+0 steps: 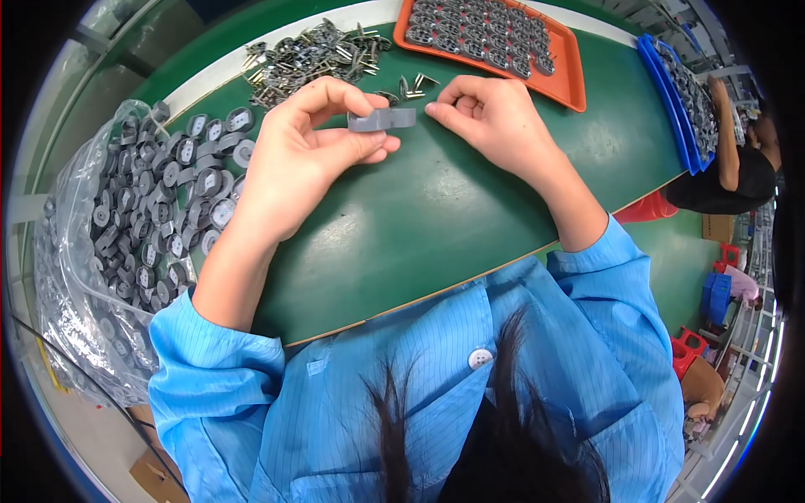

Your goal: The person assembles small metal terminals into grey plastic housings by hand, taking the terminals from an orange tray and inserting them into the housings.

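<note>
Over the green table, my left hand [289,155] pinches a grey plastic knob-like part [381,121] between thumb and fingers, its narrow side facing up. My right hand [503,126] hovers just to the right of it, apart from the part. Its thumb and index finger come together and the other fingers curl in; whatever they might hold is hidden. A few loose metal-stemmed pieces [414,87] lie just beyond the two hands. Behind my left hand is a heap of similar metal-stemmed pieces [310,63].
At left, many grey round plastic parts [159,210] spill from a clear plastic bag [63,277]. An orange tray [577,80] with rows of dark parts stands at the far side. Blue trays [683,138] sit at the right end, where another person [734,172] reaches in.
</note>
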The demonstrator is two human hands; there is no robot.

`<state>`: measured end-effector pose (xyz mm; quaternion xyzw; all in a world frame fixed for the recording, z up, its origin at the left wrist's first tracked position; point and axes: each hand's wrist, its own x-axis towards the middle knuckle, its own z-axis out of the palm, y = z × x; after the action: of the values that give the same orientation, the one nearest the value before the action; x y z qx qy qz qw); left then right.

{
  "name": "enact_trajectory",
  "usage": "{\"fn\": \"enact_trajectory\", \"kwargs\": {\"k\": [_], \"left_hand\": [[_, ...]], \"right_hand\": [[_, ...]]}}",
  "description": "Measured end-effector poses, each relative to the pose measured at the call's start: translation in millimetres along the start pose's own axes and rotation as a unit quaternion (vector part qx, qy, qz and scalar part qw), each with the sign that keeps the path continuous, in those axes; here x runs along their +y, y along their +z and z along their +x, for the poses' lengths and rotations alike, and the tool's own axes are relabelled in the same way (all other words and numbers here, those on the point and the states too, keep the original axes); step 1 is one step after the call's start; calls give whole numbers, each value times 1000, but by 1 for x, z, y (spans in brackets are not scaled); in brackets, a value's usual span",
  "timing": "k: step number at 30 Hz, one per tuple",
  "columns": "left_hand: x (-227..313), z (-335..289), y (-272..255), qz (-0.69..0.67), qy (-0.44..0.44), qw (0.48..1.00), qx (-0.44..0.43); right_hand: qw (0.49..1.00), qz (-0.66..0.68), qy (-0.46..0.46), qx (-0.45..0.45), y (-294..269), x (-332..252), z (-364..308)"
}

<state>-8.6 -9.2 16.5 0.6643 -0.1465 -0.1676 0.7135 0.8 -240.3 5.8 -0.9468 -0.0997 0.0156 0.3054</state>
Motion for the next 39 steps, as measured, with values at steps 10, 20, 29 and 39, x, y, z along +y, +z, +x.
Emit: {"fn": "enact_trajectory", "kwargs": {"k": [10,20,29,39], "left_hand": [[-24,8,7,-92,-45,995,17],[-30,4,19,-48,-3,999,-2],[-27,4,23,-57,-35,998,15],[-20,16,38,-62,-110,992,14]], "right_hand": [[957,-22,-264,114,11,19,19],[986,24,-136,92,5,27,1],[982,177,-41,51,-1,17,-9],[911,397,-106,41,14,3,-24]]}}
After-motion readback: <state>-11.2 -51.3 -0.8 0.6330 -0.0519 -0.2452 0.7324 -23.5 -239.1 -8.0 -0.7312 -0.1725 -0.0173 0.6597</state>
